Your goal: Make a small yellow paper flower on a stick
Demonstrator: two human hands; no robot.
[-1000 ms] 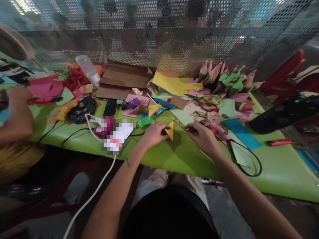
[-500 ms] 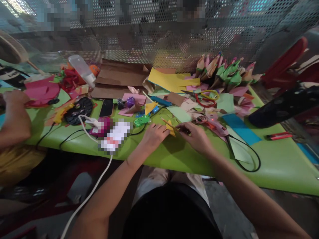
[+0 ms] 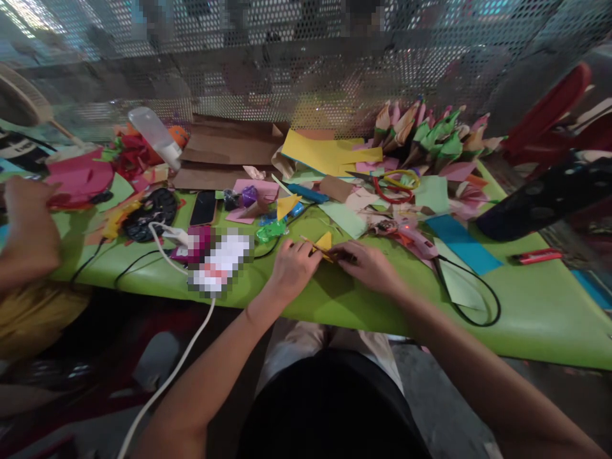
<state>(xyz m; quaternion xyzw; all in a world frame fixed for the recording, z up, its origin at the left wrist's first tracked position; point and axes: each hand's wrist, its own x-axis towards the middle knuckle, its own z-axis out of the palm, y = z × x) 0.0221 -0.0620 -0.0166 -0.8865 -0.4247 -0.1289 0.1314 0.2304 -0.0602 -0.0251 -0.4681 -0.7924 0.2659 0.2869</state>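
Two bare arms come up from the bottom of the frame and meet near the middle. The left hand (image 3: 292, 268) is palm down with its fingers bent. The right hand (image 3: 370, 268) is just beside it, also palm down, with fingertips pinched together and pointing left.

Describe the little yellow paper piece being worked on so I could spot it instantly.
Start at the green table and find its near edge, where the left hand and right hand meet. The yellow triangle sits between their fingertips. A second yellow scrap lies farther back untouched, and the yellow sheet by the mesh is far bigger.
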